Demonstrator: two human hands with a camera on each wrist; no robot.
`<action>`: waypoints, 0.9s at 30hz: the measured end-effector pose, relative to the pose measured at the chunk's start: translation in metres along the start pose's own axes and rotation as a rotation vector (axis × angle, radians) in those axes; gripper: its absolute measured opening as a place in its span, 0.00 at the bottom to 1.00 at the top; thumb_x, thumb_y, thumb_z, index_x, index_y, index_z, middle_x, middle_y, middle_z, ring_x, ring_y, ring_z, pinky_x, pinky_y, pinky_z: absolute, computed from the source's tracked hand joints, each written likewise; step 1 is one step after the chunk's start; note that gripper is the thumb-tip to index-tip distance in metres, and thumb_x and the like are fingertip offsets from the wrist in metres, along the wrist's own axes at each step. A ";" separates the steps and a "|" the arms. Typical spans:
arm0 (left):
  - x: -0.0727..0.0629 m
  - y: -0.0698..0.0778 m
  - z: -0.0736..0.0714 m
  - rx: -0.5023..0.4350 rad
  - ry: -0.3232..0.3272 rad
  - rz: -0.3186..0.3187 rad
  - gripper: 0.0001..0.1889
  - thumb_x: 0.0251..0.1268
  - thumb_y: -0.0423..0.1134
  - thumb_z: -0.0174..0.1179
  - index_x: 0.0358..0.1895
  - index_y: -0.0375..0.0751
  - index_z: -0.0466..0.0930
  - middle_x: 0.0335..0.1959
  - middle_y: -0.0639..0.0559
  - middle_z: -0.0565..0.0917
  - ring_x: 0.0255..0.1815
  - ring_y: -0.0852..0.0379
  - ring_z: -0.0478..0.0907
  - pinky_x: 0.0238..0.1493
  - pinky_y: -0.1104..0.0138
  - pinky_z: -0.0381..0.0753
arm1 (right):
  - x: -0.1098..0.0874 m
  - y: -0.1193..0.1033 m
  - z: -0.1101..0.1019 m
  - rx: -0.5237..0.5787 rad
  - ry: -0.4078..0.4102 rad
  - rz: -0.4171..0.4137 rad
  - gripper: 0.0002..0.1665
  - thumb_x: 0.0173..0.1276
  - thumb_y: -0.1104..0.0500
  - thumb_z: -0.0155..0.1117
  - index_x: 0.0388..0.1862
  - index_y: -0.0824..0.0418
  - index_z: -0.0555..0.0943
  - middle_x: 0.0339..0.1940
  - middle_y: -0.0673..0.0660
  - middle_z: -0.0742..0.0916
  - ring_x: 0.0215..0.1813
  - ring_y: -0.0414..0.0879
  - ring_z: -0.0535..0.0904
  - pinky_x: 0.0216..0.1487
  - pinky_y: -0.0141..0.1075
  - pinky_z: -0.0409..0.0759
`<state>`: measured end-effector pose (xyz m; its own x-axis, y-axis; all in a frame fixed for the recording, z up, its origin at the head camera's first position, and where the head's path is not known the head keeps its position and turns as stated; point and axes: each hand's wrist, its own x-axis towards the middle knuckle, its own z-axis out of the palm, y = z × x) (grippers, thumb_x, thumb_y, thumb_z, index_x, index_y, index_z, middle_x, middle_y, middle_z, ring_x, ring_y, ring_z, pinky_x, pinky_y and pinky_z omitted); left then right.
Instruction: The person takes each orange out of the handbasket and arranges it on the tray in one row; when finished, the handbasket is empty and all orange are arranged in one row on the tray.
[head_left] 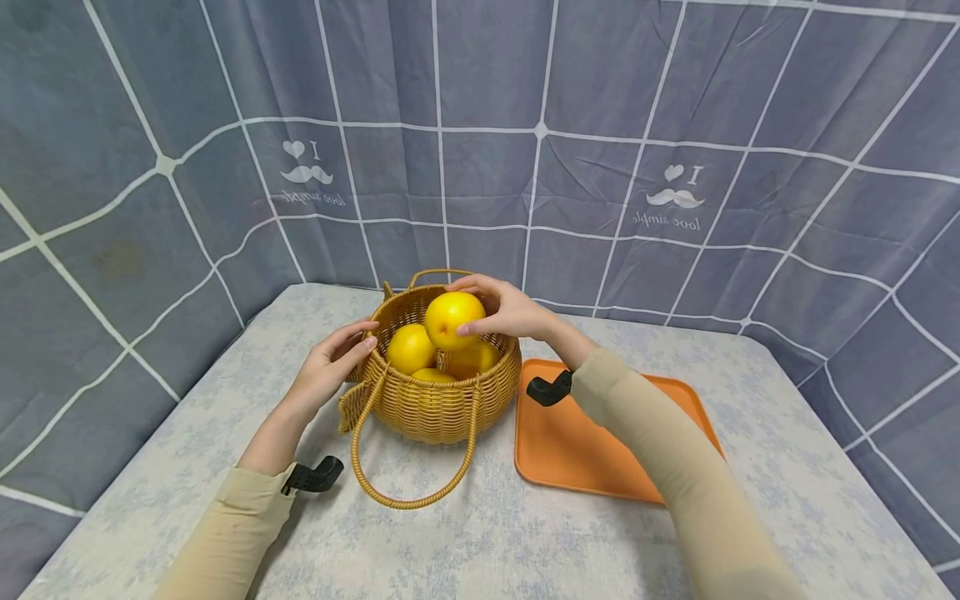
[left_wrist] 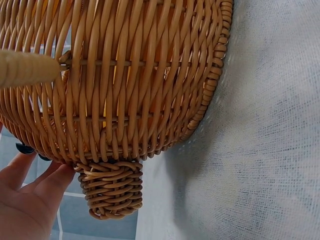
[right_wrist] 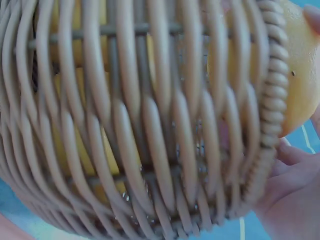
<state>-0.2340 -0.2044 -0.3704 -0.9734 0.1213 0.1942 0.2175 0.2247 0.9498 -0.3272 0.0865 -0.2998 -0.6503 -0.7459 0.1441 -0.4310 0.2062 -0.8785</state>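
Note:
A round, yellow-skinned orange [head_left: 455, 320] is held between the thumb and fingers of my right hand [head_left: 512, 311], over the mouth of a wicker basket [head_left: 442, 412]. In the right wrist view the orange [right_wrist: 301, 75] shows past the woven rim [right_wrist: 272, 100]. Inside the basket lie several more oranges, one of them [head_left: 411, 348] at the left. My left hand [head_left: 330, 367] touches the basket's left side at the rim, thumb and fingers apart. In the left wrist view its fingers [left_wrist: 55, 182] lie against the weave beside a woven stub [left_wrist: 112, 192].
An orange plastic tray [head_left: 585, 450] lies right of the basket, partly beneath my right forearm. One basket handle [head_left: 405, 504] hangs down toward me and another [head_left: 438, 272] stands at the back. A grey-blue curtain [head_left: 487, 175] with white lines surrounds the patterned tabletop [head_left: 480, 542].

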 end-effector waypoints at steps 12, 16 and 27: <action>0.000 -0.002 0.001 0.010 0.007 0.008 0.27 0.70 0.51 0.53 0.67 0.41 0.66 0.72 0.48 0.58 0.70 0.49 0.57 0.66 0.55 0.61 | -0.040 0.002 -0.023 0.101 0.098 -0.097 0.37 0.57 0.68 0.68 0.65 0.64 0.66 0.61 0.62 0.74 0.55 0.56 0.76 0.53 0.46 0.77; 0.000 -0.003 0.001 0.011 0.005 0.007 0.27 0.70 0.51 0.52 0.67 0.42 0.66 0.72 0.49 0.58 0.70 0.50 0.57 0.66 0.58 0.63 | -0.055 0.008 -0.028 0.113 0.129 -0.108 0.38 0.57 0.66 0.69 0.66 0.64 0.65 0.62 0.62 0.73 0.56 0.54 0.74 0.53 0.44 0.77; -0.001 -0.001 0.001 0.010 0.009 0.002 0.28 0.69 0.52 0.53 0.67 0.41 0.66 0.72 0.49 0.58 0.71 0.50 0.57 0.67 0.55 0.61 | -0.090 0.024 -0.034 0.156 0.224 -0.151 0.36 0.57 0.68 0.68 0.64 0.65 0.66 0.60 0.58 0.75 0.55 0.50 0.74 0.48 0.37 0.79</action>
<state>-0.2328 -0.2034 -0.3722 -0.9736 0.1127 0.1987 0.2203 0.2339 0.9470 -0.3005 0.1800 -0.3181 -0.7151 -0.5991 0.3601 -0.4434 -0.0094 -0.8963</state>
